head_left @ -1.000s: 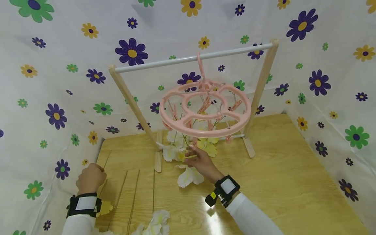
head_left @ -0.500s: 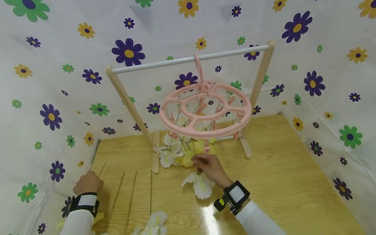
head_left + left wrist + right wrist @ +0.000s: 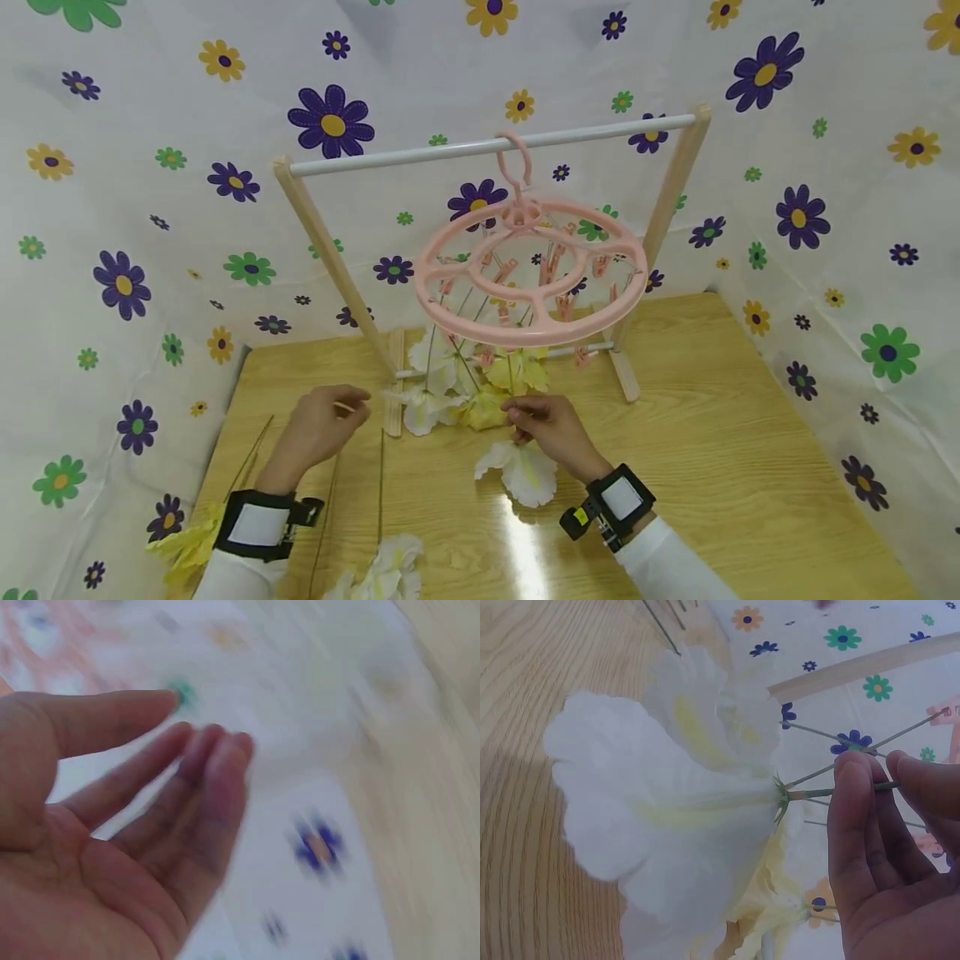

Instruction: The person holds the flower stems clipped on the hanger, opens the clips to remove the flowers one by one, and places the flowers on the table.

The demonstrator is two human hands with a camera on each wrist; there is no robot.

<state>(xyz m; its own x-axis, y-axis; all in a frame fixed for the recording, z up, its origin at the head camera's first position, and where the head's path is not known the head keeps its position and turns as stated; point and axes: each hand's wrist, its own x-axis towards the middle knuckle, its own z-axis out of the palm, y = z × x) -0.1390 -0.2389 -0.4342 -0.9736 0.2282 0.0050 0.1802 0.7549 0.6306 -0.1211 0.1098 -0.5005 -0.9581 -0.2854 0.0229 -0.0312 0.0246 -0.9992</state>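
Our right hand (image 3: 552, 427) pinches a white flower (image 3: 531, 477) by its stem (image 3: 810, 794), petals (image 3: 607, 787) hanging toward the table (image 3: 675, 467); our left hand (image 3: 318, 423), loosely curved, holds nothing. We do best to pinch lightly, spare the petals, and left-handed steady a clip (image 3: 564, 308) under the ring (image 3: 525, 337) beyond.

And there's the left hand (image 3: 317, 427), lower left of the head view, fingers (image 3: 199, 817) loosely curved, thumb (image 3: 116, 720) apart from them; over now to the right hand (image 3: 553, 427), right of lower centre, thumb and fingertips in a pinch, left arm (image 3: 236, 579) and right arm (image 3: 667, 567) both angling up from the bottom edge
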